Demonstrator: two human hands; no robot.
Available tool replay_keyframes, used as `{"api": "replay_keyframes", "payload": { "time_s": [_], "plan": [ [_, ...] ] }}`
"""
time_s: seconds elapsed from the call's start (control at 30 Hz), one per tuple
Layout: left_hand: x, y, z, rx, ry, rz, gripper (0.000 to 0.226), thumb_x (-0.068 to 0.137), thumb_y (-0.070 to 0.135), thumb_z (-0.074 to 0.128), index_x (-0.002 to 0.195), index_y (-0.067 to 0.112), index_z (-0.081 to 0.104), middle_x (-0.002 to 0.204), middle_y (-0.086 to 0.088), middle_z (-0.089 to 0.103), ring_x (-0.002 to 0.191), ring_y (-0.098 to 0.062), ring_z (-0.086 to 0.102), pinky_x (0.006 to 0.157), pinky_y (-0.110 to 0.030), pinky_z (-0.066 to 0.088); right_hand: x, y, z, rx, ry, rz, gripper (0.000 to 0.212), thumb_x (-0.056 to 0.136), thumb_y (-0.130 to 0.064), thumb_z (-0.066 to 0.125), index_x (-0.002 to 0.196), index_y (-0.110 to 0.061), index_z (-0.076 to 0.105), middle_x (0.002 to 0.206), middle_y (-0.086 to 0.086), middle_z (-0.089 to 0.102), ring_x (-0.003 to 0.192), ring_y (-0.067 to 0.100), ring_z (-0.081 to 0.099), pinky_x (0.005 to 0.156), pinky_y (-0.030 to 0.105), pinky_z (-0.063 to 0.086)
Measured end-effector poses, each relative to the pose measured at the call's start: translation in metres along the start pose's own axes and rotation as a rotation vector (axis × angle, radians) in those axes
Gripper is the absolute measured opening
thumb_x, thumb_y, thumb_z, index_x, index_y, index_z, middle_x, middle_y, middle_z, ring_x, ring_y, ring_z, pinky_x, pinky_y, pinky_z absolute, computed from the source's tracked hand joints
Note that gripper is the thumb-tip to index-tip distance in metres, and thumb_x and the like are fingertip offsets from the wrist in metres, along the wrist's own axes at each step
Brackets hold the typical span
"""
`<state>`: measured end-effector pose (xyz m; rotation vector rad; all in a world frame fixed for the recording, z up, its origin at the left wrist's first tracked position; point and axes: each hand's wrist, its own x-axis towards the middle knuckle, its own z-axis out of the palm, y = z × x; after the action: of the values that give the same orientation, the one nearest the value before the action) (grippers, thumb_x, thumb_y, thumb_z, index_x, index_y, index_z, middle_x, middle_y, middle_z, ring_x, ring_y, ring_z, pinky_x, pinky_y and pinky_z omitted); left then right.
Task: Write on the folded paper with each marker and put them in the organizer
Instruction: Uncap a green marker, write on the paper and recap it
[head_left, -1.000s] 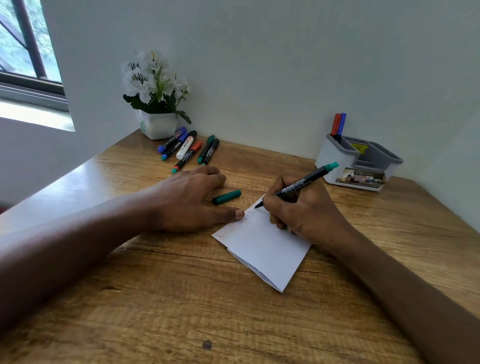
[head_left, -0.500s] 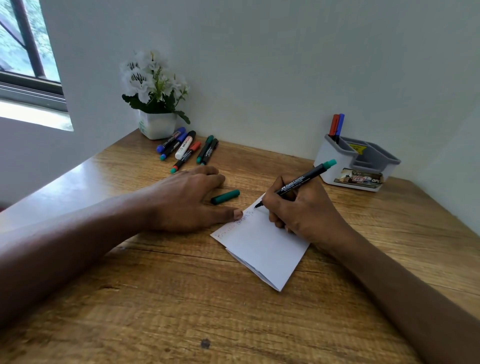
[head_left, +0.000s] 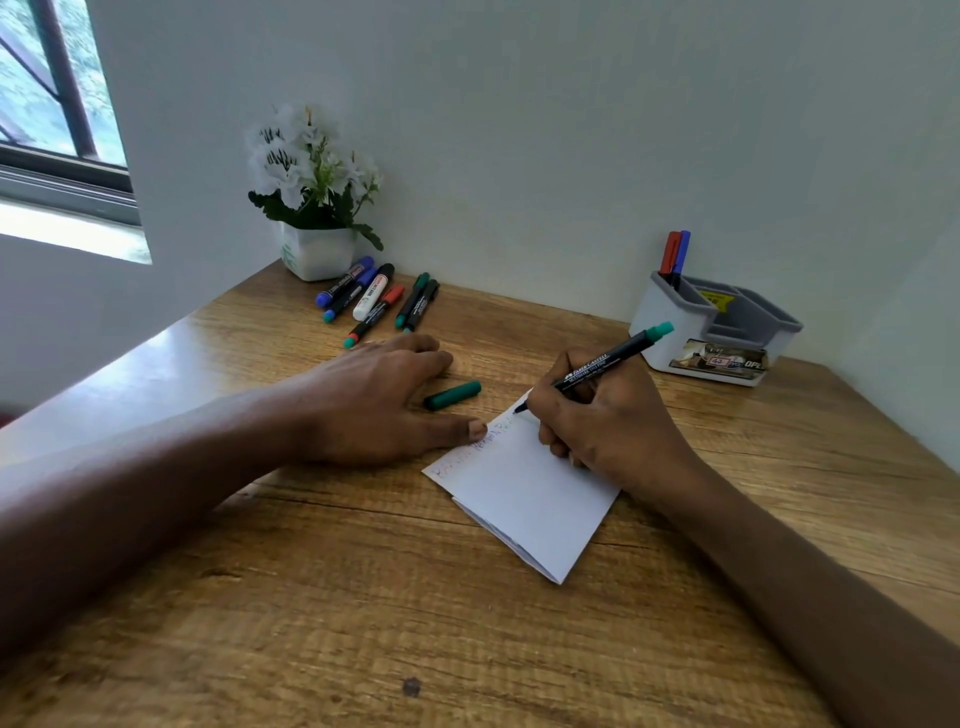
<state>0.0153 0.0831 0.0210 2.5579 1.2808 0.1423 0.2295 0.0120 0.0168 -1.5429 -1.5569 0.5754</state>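
Folded white paper (head_left: 524, 499) is lying flat on the wooden tabletop (head_left: 363, 597), near the middle, with its layered edges facing the person. Right hand (head_left: 608, 426) is gripping a black marker with a green end (head_left: 605, 364) in a writing grasp, with the fingers curled round the barrel. The marker tip is touching the far corner of the paper, and the heel of the hand is resting on the sheet. Faint red and blue lettering is showing along the upper-left edge of the paper.

Left hand (head_left: 374, 405) is lying palm down on the tabletop, fingers extended and holding nothing. Its thumb tip is touching the upper-left edge of the paper. Green marker cap (head_left: 452, 396) is lying on the tabletop between the two hands, just beside the left hand's fingers and apart from the paper.

Grey and white plastic organizer (head_left: 675, 322) is standing at the far right of the tabletop, near the wall. A red marker (head_left: 670, 254) and a blue marker (head_left: 682, 252) are standing upright together in its left compartment. Six markers (head_left: 374, 301) are lying side by side at the far left, just in front of a white pot of white flowers (head_left: 317, 249).
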Motion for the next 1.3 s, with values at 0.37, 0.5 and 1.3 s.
{"api": "replay_keyframes", "payload": {
  "time_s": [0.37,0.5,1.3],
  "plan": [
    [0.0,0.0,0.0,0.008,-0.013,-0.003,0.094,0.081,0.082,0.045,0.157,0.031,0.026,0.166,0.007,0.018,0.147,-0.017,0.027,0.115,-0.038,0.03,0.001,0.001,-0.001,0.054,0.034,0.055,0.015,0.091,-0.019,0.07,0.082,-0.008,0.067,0.059,0.004,0.071,0.049,0.013,0.065,0.043,0.022,0.048],
    [0.001,0.0,0.0,0.008,-0.013,-0.005,0.094,0.081,0.082,0.044,0.158,0.031,0.025,0.167,0.007,0.017,0.148,-0.018,0.027,0.115,-0.038,0.03,0.002,0.0,-0.001,0.016,0.022,0.054,0.017,0.09,-0.02,0.071,0.08,-0.008,0.066,0.058,0.003,0.071,0.048,0.012,0.065,0.044,0.021,0.048],
    [0.004,-0.011,0.007,-0.058,0.295,0.088,0.051,0.081,0.073,0.06,0.123,0.043,0.066,0.132,0.018,0.058,0.118,-0.004,0.051,0.09,-0.027,0.043,0.005,0.005,-0.006,0.362,-0.014,0.115,0.01,0.095,-0.005,0.062,0.091,-0.005,0.071,0.074,0.013,0.076,0.063,0.021,0.07,0.053,0.025,0.055]
  ]
}}
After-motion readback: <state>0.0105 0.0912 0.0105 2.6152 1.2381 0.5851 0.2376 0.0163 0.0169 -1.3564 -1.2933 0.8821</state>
